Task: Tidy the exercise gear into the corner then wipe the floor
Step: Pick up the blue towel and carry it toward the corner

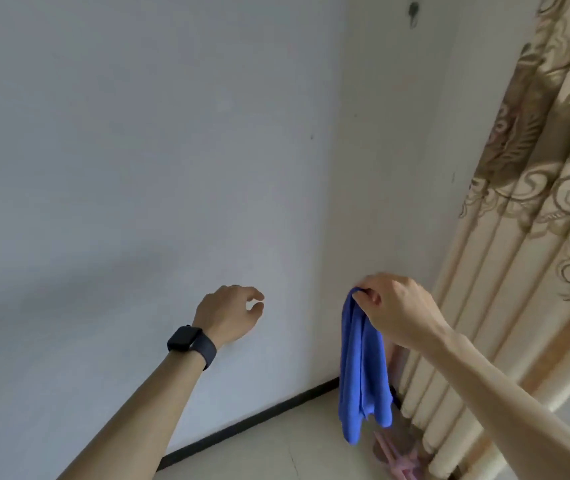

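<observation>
A blue cloth (361, 372) hangs limp in front of the room corner, pinched at its top edge by my right hand (398, 313). My left hand (231, 311) is raised before the white wall, fingers loosely curled and holding nothing; a dark watch sits on that wrist. Low in the corner, a pink object (398, 455) lies on the floor, partly hidden behind the cloth and blurred.
Pale floor tiles (276, 452) meet the white wall (138, 168) along a black skirting strip (252, 420). A beige patterned curtain (526, 237) hangs down the right side to the floor. A small hook (414, 12) is fixed high on the corner wall.
</observation>
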Action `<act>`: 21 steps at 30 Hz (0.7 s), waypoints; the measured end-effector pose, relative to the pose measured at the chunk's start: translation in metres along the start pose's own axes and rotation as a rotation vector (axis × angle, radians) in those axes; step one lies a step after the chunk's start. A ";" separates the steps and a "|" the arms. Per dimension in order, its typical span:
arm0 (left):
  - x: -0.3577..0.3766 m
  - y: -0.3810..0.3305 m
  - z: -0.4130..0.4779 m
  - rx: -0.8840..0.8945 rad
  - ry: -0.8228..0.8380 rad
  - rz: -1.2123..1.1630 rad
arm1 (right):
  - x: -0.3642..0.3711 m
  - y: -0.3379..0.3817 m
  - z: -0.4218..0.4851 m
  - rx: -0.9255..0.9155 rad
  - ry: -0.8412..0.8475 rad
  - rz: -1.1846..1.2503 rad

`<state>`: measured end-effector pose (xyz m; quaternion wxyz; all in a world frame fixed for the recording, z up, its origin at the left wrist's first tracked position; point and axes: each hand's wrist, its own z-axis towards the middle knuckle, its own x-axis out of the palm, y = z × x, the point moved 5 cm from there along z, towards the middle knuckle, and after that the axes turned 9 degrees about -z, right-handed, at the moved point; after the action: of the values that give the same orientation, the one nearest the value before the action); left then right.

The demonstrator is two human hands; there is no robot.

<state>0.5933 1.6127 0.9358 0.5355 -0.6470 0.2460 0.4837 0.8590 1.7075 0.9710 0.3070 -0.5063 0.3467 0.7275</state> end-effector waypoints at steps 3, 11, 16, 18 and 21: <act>-0.020 -0.018 0.041 0.014 -0.067 0.013 | -0.008 0.003 0.061 -0.102 -0.030 0.029; -0.104 -0.071 0.147 0.112 -0.167 -0.255 | -0.061 0.030 0.209 -0.261 -0.110 0.234; -0.141 -0.097 0.190 0.216 -0.210 -0.343 | -0.092 0.058 0.273 -0.426 -0.153 0.360; -0.158 -0.104 0.203 0.230 -0.301 -0.382 | -0.104 0.063 0.295 -0.490 -0.159 0.405; -0.178 -0.112 0.222 0.185 -0.395 -0.601 | -0.107 0.059 0.330 -0.496 -0.070 0.604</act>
<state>0.5331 1.8184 1.1546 0.7472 -0.5335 -0.0202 0.3959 0.6713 1.9325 1.1652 -0.0408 -0.4151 0.2830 0.8637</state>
